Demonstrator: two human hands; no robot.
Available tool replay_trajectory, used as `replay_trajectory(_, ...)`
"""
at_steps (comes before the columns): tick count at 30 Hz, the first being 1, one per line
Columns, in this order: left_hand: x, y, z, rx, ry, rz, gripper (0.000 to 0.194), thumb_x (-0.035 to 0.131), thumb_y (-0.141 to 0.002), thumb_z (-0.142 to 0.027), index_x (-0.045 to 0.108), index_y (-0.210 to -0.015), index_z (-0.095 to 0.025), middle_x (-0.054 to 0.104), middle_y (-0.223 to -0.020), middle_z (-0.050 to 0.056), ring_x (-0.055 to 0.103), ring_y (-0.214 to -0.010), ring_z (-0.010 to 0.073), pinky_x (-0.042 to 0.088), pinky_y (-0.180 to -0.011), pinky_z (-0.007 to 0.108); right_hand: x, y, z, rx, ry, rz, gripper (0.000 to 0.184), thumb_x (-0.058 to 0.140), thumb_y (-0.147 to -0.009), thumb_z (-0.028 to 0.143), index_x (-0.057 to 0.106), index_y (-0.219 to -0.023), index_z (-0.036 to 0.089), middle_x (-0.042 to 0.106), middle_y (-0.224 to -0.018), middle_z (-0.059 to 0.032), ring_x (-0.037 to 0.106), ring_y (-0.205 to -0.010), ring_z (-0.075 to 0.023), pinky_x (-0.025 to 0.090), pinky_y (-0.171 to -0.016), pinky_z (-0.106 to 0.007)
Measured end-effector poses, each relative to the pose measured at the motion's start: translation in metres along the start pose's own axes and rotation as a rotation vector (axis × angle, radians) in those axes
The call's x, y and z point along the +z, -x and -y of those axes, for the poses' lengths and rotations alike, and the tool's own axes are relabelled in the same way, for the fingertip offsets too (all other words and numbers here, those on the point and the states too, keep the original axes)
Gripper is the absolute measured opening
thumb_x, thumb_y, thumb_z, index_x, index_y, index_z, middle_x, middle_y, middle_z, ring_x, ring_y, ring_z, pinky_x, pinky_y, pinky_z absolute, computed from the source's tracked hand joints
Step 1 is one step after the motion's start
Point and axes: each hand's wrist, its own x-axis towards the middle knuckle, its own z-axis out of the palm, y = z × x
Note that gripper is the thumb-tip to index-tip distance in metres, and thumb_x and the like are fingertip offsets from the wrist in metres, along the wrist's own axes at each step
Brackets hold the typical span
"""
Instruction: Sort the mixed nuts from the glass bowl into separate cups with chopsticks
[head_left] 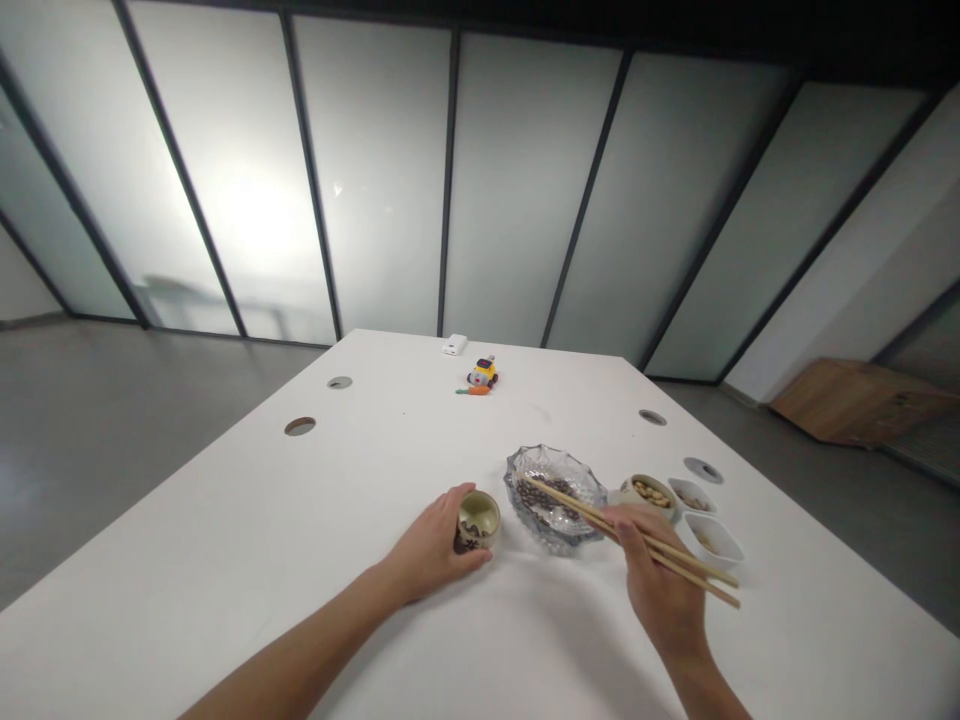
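Note:
My left hand (431, 548) is wrapped round a small ceramic cup (478, 522) with dark markings, which stands upright on the white table. Some dark bits show inside the cup, too small to name. In my right hand (664, 585) is a pair of wooden chopsticks (585, 510). Their tips reach over a clear cut-glass bowl (595, 483), in which lie several small dark brown pieces, perhaps beans or seeds. Whether the tips pinch anything I cannot tell. Just past my right hand stands a ceramic bowl (625, 494) holding several tan nut-like pieces.
Two white square dishes (739, 556) with small contents stand at the right. Farther back on the table (375, 430) are a yellow toy vehicle (484, 372), an orange-handled toy screwdriver (476, 391) and a white box-like device (454, 345). Round holes (300, 427) pierce the tabletop.

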Motion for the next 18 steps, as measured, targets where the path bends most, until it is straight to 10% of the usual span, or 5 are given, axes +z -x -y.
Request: replay_trajectory(18,0.0,0.001,0.001,0.018,0.01,-0.005,0.081,0.082,-0.085,-0.032,0.046,-0.157,-0.023,0.061,-0.156,0.016,0.06,-0.143,0.0374,0.045,-0.124,0.055,0.001,-0.003,-0.016,-0.156,0.132,0.12,0.022,0.065,-0.106,0.037,0.075,-0.093,0.024,0.076,-0.085,-0.0051,0.073,-0.078,-0.0219,0.062,-0.076,-0.037)
